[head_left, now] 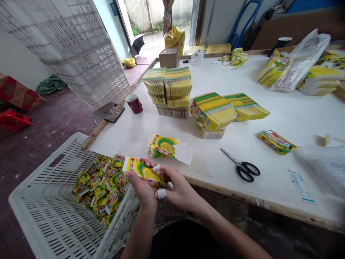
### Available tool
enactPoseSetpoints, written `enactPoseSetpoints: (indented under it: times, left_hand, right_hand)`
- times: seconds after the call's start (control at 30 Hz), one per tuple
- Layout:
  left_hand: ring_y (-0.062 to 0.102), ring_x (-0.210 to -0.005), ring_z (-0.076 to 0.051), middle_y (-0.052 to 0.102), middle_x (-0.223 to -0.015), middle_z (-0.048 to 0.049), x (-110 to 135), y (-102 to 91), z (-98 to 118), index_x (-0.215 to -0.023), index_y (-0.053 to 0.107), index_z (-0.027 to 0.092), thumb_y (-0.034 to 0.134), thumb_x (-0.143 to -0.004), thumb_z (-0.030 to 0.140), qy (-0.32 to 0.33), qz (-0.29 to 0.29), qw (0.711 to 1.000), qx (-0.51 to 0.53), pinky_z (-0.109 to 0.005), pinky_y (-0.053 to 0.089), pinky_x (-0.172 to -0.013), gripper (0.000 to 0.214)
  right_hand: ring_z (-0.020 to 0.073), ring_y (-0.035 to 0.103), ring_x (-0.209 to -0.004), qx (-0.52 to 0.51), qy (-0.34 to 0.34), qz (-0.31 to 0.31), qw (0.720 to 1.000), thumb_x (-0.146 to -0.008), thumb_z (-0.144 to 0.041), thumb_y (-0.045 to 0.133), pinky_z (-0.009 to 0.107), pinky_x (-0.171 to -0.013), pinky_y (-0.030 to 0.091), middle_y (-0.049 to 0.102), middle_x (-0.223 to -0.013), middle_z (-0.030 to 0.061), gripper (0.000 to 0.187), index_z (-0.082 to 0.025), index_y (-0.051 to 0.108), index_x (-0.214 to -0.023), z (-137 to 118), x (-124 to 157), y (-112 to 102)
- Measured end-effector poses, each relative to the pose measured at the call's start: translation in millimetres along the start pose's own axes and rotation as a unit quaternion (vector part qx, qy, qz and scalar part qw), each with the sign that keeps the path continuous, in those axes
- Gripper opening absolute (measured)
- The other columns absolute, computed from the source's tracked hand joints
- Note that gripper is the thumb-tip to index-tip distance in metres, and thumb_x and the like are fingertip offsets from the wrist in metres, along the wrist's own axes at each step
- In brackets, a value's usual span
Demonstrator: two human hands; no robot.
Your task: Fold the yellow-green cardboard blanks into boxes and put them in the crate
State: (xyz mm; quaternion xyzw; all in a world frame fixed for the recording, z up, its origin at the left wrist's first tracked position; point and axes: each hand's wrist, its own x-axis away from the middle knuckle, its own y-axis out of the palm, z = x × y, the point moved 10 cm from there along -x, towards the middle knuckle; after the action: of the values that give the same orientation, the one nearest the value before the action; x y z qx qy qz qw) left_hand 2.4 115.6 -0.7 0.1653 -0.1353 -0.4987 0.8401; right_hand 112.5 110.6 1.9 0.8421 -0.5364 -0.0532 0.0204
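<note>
A small yellow and green printed carton (144, 171) is held over the table's front edge. My left hand (144, 192) wraps round it from below, thumb on the near side and fingertips on the far side. At the carton's right end, my right hand (178, 187) grips with taped fingers and thumb. Just beyond lie several flat cartons (164, 146) of the same print, their white flaps pointing right. Below on the left, a white plastic crate (35, 194) holds a heap of small yellow cartons (104, 187).
Tall stacks of flat cartons (167, 90) and more bundles (212, 109) stand mid-table. Black-handled scissors (241, 167) lie right, near a filled packet (277, 142). A maroon mug (134, 103) and phone (114, 113) sit at the left edge. Stacked crates (81, 46) rise beyond.
</note>
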Motion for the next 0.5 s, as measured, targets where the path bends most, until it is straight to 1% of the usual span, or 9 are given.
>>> enactPoseSetpoints:
  times: [0.07, 0.1, 0.2, 0.23, 0.3, 0.37, 0.43, 0.47, 0.5]
  left_hand:
    - [0.062, -0.082, -0.02, 0.062, -0.088, -0.0057, 2.2, -1.7, -7.9, -0.096, 0.06, 0.021, 0.036, -0.07, 0.084, -0.008, -0.027, 1.0, -0.011, -0.033, 0.054, -0.076, 0.072]
    - [0.063, -0.087, -0.021, 0.064, -0.093, -0.0061, 3.4, -3.0, -11.4, -0.1, 0.061, 0.021, 0.047, -0.068, 0.082, -0.007, -0.038, 0.999, -0.01, -0.033, 0.054, -0.078, 0.07]
    - [0.066, -0.084, -0.016, 0.069, -0.091, -0.0014, 3.9, -14.9, -21.0, -0.095, 0.067, 0.022, 0.077, -0.066, 0.05, -0.007, -0.015, 1.0, 0.014, -0.025, 0.053, -0.077, 0.042]
    - [0.066, -0.079, -0.013, 0.071, -0.087, 0.0005, 3.1, -21.2, -22.7, -0.091, 0.068, 0.022, 0.08, -0.065, 0.04, -0.006, 0.008, 1.0, 0.02, -0.022, 0.053, -0.074, 0.034]
    - [0.066, -0.072, -0.011, 0.072, -0.081, 0.0024, 0.3, -30.0, -22.6, -0.083, 0.07, 0.021, 0.082, -0.063, 0.032, -0.012, 0.033, 0.999, 0.019, -0.02, 0.052, -0.07, 0.026]
    - [0.067, -0.074, -0.012, 0.073, -0.083, 0.0016, -4.8, -33.0, -13.0, -0.083, 0.071, 0.021, 0.082, -0.064, 0.033, -0.02, 0.016, 1.0, -0.006, -0.022, 0.054, -0.072, 0.025]
    - [0.068, -0.086, -0.015, 0.073, -0.096, -0.0014, -11.3, -32.6, 9.4, -0.093, 0.071, 0.022, 0.077, -0.068, 0.041, -0.012, -0.034, 0.998, -0.052, -0.026, 0.053, -0.081, 0.032]
    - [0.066, -0.098, -0.019, 0.07, -0.11, -0.0047, -13.5, -28.1, 25.1, -0.104, 0.068, 0.022, 0.073, -0.069, 0.05, 0.007, -0.082, 0.994, -0.074, -0.03, 0.052, -0.088, 0.045]
    - [0.062, -0.109, -0.023, 0.066, -0.12, -0.0071, -14.5, -25.3, 43.2, -0.116, 0.062, 0.023, 0.072, -0.065, 0.06, 0.043, -0.116, 0.986, -0.108, -0.033, 0.049, -0.094, 0.064]
  right_hand:
    - [0.0114, 0.044, -0.066, -0.038, 0.013, 0.033, 0.999, -0.072, -0.023, 0.071, 0.022, -0.06, 0.038, 0.048, -0.075, -0.0043, 0.035, -0.02, 0.056, -0.103, 4.4, -3.4, -12.3]
    - [0.0114, 0.045, -0.066, -0.055, 0.016, 0.044, 0.997, -0.072, -0.025, 0.071, 0.022, -0.061, 0.039, 0.048, -0.075, -0.0043, 0.033, -0.019, 0.057, -0.101, 5.6, -5.0, -17.6]
    - [0.0119, 0.048, -0.067, -0.062, 0.019, 0.055, 0.996, -0.075, -0.03, 0.07, 0.022, -0.061, 0.041, 0.053, -0.074, -0.0029, 0.023, -0.018, 0.06, -0.092, 5.9, -7.8, -26.6]
    - [0.012, 0.049, -0.066, -0.052, 0.017, 0.058, 0.997, -0.077, -0.03, 0.069, 0.022, -0.06, 0.041, 0.054, -0.072, -0.0024, 0.018, -0.018, 0.061, -0.088, 5.2, -8.1, -28.9]
    - [0.0123, 0.052, -0.065, -0.011, -0.002, 0.07, 0.997, -0.08, -0.029, 0.065, 0.023, -0.059, 0.042, 0.058, -0.071, -0.0014, 0.012, -0.017, 0.062, -0.081, 0.9, -7.7, -35.3]
    - [0.0136, 0.056, -0.068, 0.072, -0.052, 0.088, 0.992, -0.082, -0.021, 0.062, 0.024, -0.062, 0.044, 0.063, -0.073, 0.0003, 0.004, -0.018, 0.064, -0.081, -10.8, -5.7, -44.8]
    - [0.0158, 0.058, -0.075, 0.197, -0.122, 0.08, 0.97, -0.085, -0.011, 0.054, 0.027, -0.068, 0.046, 0.067, -0.08, 0.0034, 0.015, -0.018, 0.067, -0.087, -28.7, -2.0, -47.7]
    - [0.0167, 0.057, -0.078, 0.263, -0.155, 0.057, 0.951, -0.087, -0.007, 0.051, 0.028, -0.071, 0.046, 0.068, -0.082, 0.0048, 0.021, -0.018, 0.068, -0.09, -37.1, 0.1, -44.0]
    - [0.0172, 0.056, -0.079, 0.325, -0.183, 0.025, 0.928, -0.088, -0.005, 0.049, 0.029, -0.073, 0.045, 0.068, -0.084, 0.0056, 0.024, -0.019, 0.068, -0.093, -44.0, 2.4, -37.2]
